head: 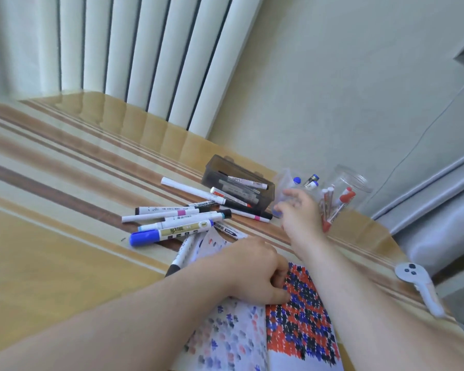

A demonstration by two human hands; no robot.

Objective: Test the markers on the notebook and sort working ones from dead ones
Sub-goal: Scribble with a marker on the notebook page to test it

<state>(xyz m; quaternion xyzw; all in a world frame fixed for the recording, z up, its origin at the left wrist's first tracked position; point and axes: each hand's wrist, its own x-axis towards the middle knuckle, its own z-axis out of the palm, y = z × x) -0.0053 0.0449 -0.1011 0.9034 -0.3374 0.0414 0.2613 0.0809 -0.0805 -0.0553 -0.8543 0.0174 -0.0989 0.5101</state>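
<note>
left hand (255, 274) curled, pressing down the notebook (300, 317); right hand (299, 210) fingers spread, apparently empty (blurred), beside the clear jars (343, 194). loose markers (177, 223) heaped just beyond the notebook. risk: a careless reach tips a jar, mixing sorted markers.

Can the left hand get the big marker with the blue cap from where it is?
Probably yes. The left hand rests on the notebook, and the blue-capped marker lies on top at the near edge of the marker pile, to that hand's left. Nothing covers it or stands between them.
</note>
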